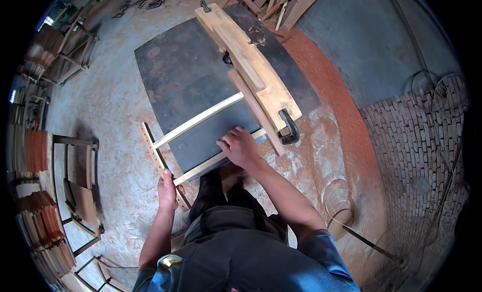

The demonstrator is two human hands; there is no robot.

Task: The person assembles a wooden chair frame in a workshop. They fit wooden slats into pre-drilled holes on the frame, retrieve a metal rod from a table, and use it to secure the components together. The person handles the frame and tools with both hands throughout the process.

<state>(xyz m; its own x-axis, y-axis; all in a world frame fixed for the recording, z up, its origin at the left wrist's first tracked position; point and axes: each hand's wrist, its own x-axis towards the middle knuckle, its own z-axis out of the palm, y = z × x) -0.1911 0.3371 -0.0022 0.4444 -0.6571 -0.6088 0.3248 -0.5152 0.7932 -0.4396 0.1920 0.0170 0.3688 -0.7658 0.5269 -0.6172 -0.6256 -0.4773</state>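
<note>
A wooden frame lies across the dark machine table (175, 73). It has two pale rails, the far rail (198, 120) and the near rail (201, 167), joined to a left post (152, 150) with a row of holes and a right post (257, 111). My left hand (167, 190) grips the left post near its close end, which juts past the table. Over the near rail lies my right hand (240, 148), fingers curled down around it. The right post rests along a thick wooden fence (275, 98), and a black clamp (288, 127) sits at the fence's near end.
Another clamp (205, 6) holds the fence's far end. A narrow wooden strip (240, 56) runs along the fence. Offcuts (296, 8) are heaped beyond the table. Racks with stacked boards (37, 151) stand at left, and a wire-caged fan (396, 267) at lower right.
</note>
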